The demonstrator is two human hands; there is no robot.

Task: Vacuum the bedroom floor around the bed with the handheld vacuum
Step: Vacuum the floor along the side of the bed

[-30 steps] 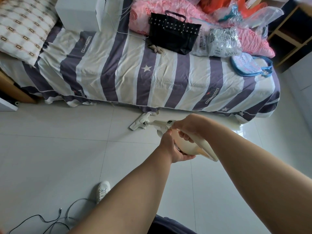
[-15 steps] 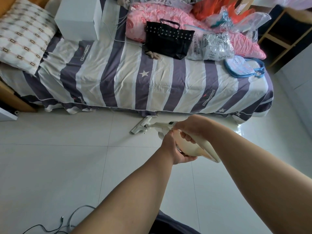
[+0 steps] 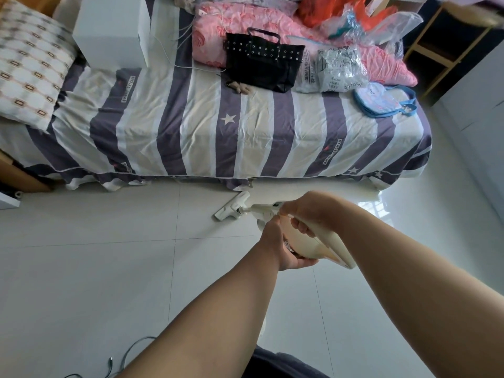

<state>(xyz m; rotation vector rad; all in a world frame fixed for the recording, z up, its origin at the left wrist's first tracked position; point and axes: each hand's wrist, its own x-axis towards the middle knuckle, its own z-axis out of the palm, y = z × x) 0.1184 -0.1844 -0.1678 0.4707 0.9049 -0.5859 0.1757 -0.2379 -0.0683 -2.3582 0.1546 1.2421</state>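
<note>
A white handheld vacuum [image 3: 324,241] is held in front of me over the pale tiled floor [image 3: 109,268]. Its flat floor head [image 3: 231,206] lies on the tiles just short of the bed's hanging sheet. My right hand [image 3: 305,211] grips the vacuum's handle from above. Cupped around the underside of the vacuum's body is my left hand [image 3: 281,246]. The bed [image 3: 218,132] wears a purple, white and beige striped sheet and runs across the upper half of the view.
On the bed lie a black studded handbag [image 3: 263,62], a pink quilt [image 3: 245,28], plastic bags [image 3: 338,69], a blue pouch [image 3: 381,100], a white box [image 3: 111,31] and a patterned pillow [image 3: 27,69]. Cables [image 3: 122,361] trail on the floor at bottom left. A wooden shelf [image 3: 441,45] stands at top right.
The view has shifted so the bed sits lower in frame and my shoe has left the bottom edge. Both hands keep the same hold on the vacuum; its head stays by the bed's edge.
</note>
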